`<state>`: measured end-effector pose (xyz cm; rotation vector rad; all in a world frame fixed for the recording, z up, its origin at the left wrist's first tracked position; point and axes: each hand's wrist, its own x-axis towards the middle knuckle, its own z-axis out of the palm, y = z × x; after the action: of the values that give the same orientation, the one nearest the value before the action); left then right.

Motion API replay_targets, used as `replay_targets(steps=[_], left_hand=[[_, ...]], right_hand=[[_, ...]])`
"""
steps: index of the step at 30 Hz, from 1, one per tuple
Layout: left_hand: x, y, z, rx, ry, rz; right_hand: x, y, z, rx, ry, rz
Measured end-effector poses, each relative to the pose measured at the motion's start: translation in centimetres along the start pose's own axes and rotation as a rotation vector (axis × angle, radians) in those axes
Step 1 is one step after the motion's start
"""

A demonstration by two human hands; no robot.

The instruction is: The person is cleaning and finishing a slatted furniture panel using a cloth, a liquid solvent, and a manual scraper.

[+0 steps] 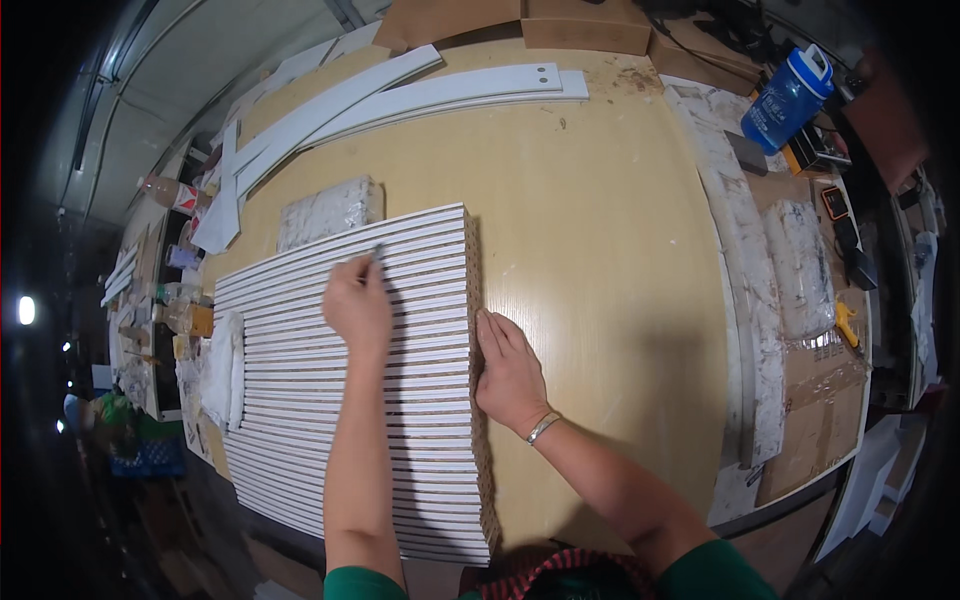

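Note:
A row of white-edged boards stands packed side by side on the table, their long narrow edges facing up. Over the far part of these edges is my left hand, closed with a small dark grey piece showing at its fingertips; it is slightly blurred, and I cannot make out its kind. My right hand rests with straight fingers against the right end of the boards, holding nothing. On the left end of the row lies a folded white cloth.
Behind the boards sits a plastic-wrapped block. Long white strips lie across the far side of the pale tabletop. A blue bottle, a wrapped bundle and a yellow-handled tool are at the right.

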<state>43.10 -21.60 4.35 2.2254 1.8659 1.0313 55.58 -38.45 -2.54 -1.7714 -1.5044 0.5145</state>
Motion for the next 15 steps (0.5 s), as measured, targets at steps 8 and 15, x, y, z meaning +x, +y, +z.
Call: replay_targets(steps=[8,15], left_hand=[[-2.3,5.7,2.3,-0.103,-0.232,0.220],[3.1,2.2,4.0,0.137,-0.021,-0.011]], right_hand=[[-0.2,1.0,-0.1,-0.032,-0.001,0.010],[-0.2,0.1,0.4,-0.029,0.065,-0.029]])
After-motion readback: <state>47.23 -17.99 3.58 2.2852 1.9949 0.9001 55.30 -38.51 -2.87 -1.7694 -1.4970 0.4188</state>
